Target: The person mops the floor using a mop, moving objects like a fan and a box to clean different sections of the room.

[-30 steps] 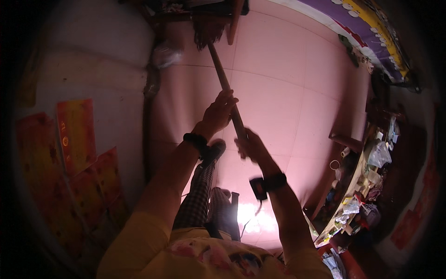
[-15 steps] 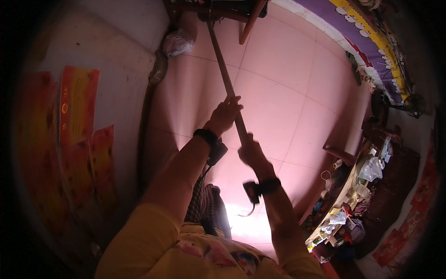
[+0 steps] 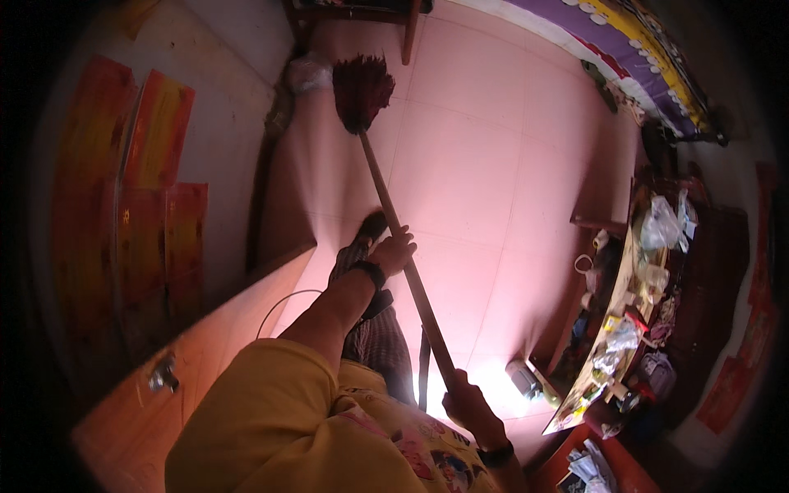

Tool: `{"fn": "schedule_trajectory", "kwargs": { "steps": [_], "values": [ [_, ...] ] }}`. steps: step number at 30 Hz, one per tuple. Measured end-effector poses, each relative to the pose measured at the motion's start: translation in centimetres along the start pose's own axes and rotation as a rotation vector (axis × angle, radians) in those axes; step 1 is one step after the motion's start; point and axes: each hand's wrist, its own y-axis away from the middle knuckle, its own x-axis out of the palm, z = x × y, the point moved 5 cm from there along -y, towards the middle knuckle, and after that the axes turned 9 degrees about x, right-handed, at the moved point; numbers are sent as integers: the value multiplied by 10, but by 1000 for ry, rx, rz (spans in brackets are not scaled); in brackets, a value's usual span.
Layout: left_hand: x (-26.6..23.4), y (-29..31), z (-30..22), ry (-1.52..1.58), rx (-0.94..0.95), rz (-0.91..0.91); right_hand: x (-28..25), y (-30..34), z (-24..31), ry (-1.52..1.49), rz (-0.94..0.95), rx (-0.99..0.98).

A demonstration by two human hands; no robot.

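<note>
Head view: the broom (image 3: 423, 297) slants across the pink floor (image 3: 468, 164), L of the cluttered table (image 3: 565, 417), w/ its dark red bristle head (image 3: 362, 92) out past the table's far end; whether it touches down isn't clear. The person's L hand (image 3: 393, 253) has its fingers clamped round mid-handle; the R hand (image 3: 472, 404), nearer the table, has its fingers closed on the top end, tho some are in shadow. A clear plastic bag (image 3: 311, 74) lies farther L of the table than the bristle head, just beside it; a wooden furniture leg (image 3: 411, 37) stands beyond the table's far end, to the L. An orange-brown door (image 3: 222, 316) is opp. the table. For a good stroke, L hand shd prob. steer & R hand pivot, bristles low & evenly pressed, pulls short & slow. Best give bag & leg room, b/c bristles cd snag.
</note>
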Motion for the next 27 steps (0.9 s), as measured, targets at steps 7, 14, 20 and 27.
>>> {"fn": "schedule_trajectory", "kwargs": {
  "steps": [7,14,20,27],
  "values": [
    [78,55,-159,62,273,434,35,161,-110,155,12,334],
    [182,129,-341,297,426,885,75,343,-174,213,-136,564],
    [157,167,-464,592,635,1076,86,421,-147,117,-14,961],
    [151,187,-502,712,535,1012,84,444,-133,61,-189,992]
  ]
}}
